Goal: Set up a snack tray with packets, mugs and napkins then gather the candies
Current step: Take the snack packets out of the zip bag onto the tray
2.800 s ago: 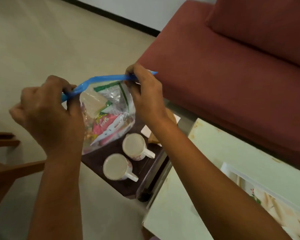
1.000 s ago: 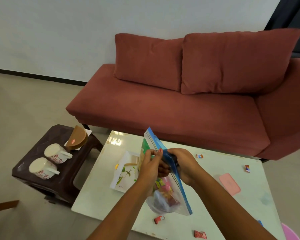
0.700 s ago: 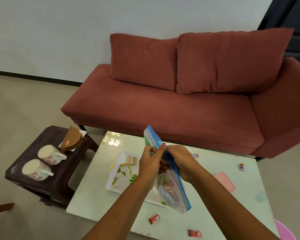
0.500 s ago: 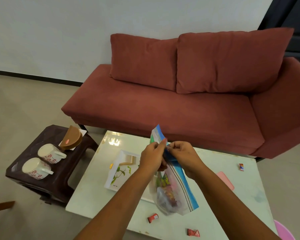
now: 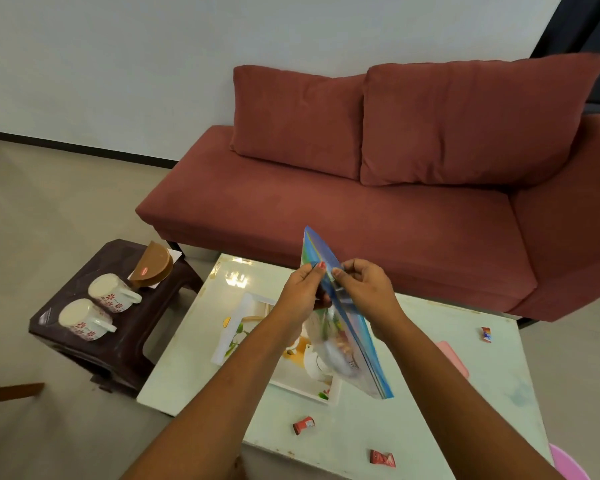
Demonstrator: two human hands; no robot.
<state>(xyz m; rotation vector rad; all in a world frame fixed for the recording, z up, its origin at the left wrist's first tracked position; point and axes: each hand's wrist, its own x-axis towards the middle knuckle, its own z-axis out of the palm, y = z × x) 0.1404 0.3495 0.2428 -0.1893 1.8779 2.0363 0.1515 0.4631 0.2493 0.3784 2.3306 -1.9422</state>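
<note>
From the head camera I am seeing both my left hand (image 5: 300, 294) and right hand (image 5: 362, 289) pinching the blue zip strip of a clear bag (image 5: 347, 344), packets showing inside, hanging above the tray (image 5: 246, 306); two candies (image 5: 303, 425) are lying at six o'clock.

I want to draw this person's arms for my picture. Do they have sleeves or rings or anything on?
No sleeves show: both forearms are bare right down to the bottom edge of the picture. The left hand has red polish on the one nail that shows. The right hand shows no polish. I can see no rings, watch or bracelets.
</note>
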